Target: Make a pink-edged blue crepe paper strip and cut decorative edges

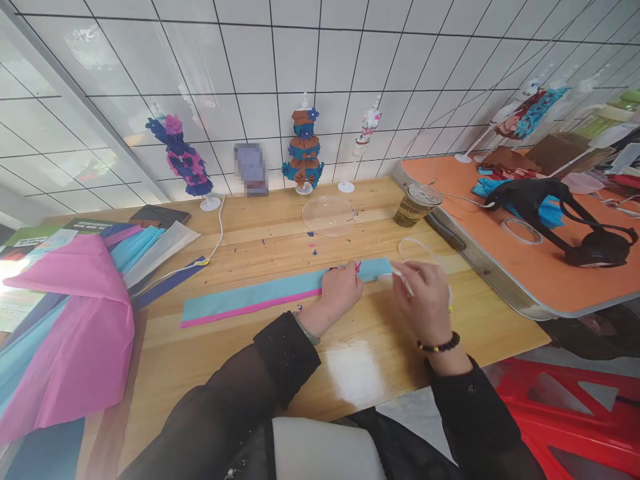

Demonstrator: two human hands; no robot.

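A long light-blue strip with a pink lower edge (250,297) lies flat across the wooden table, fabric-like or paper-like. My left hand (343,290) is closed on it toward its right half, and a small pink tip pokes up beside the fingers. Over the strip's right end, my right hand (425,297) is pinched on a thin white strip (410,288); the fingers partly cover it. Behind that hand, a pale see-through loop (416,241) shows in part, so its kind is unclear.
Folded pink material (90,320) and blue sheets pile up at the left. Small scraps surround a clear round dish (329,216). A lidded drink cup (417,203) stands back right. Decorated stands (303,150) line the tiled wall. An orange table (465,253) holds a black strapped item (555,207).
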